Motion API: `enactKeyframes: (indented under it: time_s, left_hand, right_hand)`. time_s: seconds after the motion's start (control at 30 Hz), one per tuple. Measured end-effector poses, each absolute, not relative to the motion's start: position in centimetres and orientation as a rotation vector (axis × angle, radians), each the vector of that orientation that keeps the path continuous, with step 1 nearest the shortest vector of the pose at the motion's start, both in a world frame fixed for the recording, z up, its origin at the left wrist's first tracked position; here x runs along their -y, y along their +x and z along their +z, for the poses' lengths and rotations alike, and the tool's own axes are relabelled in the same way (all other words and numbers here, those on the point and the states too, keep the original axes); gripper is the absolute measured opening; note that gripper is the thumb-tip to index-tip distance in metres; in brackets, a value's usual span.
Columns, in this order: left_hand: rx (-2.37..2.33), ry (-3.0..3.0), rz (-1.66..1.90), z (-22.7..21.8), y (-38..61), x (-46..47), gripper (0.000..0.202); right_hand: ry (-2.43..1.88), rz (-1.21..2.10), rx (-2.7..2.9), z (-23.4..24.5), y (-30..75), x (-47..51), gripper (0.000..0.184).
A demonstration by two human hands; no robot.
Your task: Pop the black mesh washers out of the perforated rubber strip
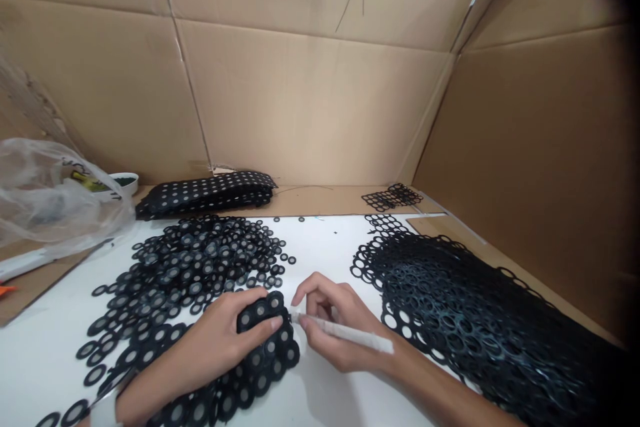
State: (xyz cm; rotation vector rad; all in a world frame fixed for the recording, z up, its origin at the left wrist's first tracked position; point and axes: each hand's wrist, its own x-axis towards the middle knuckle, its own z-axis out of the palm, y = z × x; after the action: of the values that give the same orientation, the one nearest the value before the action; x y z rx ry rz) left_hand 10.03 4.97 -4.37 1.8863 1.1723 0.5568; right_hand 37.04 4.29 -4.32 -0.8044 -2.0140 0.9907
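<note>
L hand (pixel 233 330): thumb flat on top face of blk dotted sheet (pixel 260 380), index along its far edge; other fingers hidden, grip under sheet can't tell. R hand (pixel 343 323): fingers curled in, thumb + fingers pinching white pen-like tool (pixel 357 335); tip at sheet's R edge, contact unclear. Sheet thus betw. L thumb and R fingertips, running back under L forearm to near edge of white surface (pixel 325 240), approx. mid-width. Loose ringed discs (pixel 195 260) heaped L of sheet, spreading twd surface's far edge. Pile of blk ring mesh (pixel 465 313) along R edge, well apart from sheet. Beyond far edge, L: stacked dotted strips (pixel 210 190); plastic bag (pixel 50 207) by far L corner.
</note>
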Motion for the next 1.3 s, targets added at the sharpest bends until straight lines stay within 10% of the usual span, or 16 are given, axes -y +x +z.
enactKeyframes:
  time_s: [1.3]
  left_hand:
    - [-1.200,1.859,0.631,-4.3,9.8,-5.2,0.039]
  right_hand:
    - [-0.767,1.001,1.975,-6.2,36.4,-5.5,0.030]
